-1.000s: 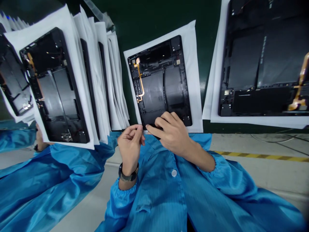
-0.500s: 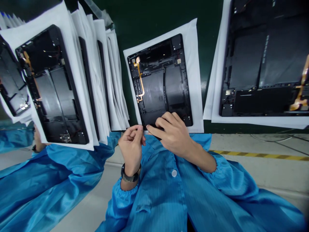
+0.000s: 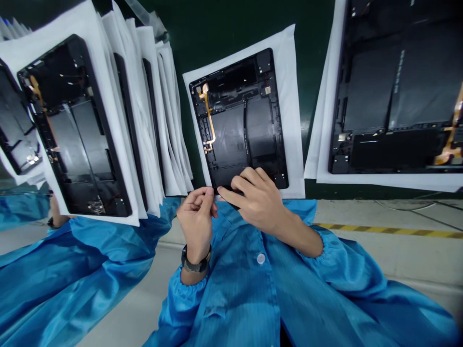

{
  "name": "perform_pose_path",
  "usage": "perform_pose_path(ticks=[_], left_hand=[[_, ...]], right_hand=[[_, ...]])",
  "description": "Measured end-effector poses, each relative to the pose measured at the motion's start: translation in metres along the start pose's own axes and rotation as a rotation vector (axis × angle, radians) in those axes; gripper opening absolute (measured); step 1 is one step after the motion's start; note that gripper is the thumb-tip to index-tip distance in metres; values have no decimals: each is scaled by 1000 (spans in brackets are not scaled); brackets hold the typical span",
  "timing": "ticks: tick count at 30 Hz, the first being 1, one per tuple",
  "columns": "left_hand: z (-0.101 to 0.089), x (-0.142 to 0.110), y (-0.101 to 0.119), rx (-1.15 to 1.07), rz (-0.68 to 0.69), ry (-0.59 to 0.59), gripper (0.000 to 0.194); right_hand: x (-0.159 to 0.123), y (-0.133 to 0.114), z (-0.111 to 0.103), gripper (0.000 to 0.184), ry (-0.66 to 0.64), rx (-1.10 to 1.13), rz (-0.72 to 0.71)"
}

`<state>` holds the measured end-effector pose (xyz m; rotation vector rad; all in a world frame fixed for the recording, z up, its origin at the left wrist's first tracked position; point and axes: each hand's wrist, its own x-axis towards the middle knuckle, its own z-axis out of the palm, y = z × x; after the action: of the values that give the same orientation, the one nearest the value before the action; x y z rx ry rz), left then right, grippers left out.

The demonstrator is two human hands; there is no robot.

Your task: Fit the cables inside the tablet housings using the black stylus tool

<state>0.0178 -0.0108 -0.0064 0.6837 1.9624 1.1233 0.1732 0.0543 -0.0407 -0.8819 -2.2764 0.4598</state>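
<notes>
An open black tablet housing [image 3: 231,130] with an orange flex cable [image 3: 211,123] lies tilted on a white foam sheet [image 3: 291,125] in front of me. My left hand [image 3: 197,207] is closed at the housing's near left corner, thumb pressed against the index finger; what it pinches is too small to make out. Over the near edge, my right hand [image 3: 255,197] is closed with curled fingers, its index fingertip close to my left thumb. A dark sliver shows under this hand, and its kind is hidden.
At left leans a row of similar housings [image 3: 81,130] with white sheets [image 3: 170,120] between them. Another housing [image 3: 390,96] lies on sheets at right. A co-worker's blue sleeve [image 3: 108,255] is close on the left. The dark green table's front edge [image 3: 361,190] runs past my body.
Both hands stay in nearly the same place at the near left corner. The view shifts slightly, and the stacked housings at left appear a little further left.
</notes>
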Motion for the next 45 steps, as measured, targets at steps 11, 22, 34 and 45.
perform_pose_path(ticks=[11, 22, 34, 45], left_hand=[[1, -1, 0, 11, 5, 2, 23], [1, -1, 0, 2, 0, 14, 23], [0, 0, -2, 3, -5, 5, 25], [-1, 1, 1, -14, -33, -3, 24]], right_hand=[[2, -1, -1, 26, 14, 34, 13], [1, 0, -1, 27, -13, 30, 14], [2, -1, 1, 26, -7, 19, 11], [1, 0, -1, 29, 19, 46, 24]])
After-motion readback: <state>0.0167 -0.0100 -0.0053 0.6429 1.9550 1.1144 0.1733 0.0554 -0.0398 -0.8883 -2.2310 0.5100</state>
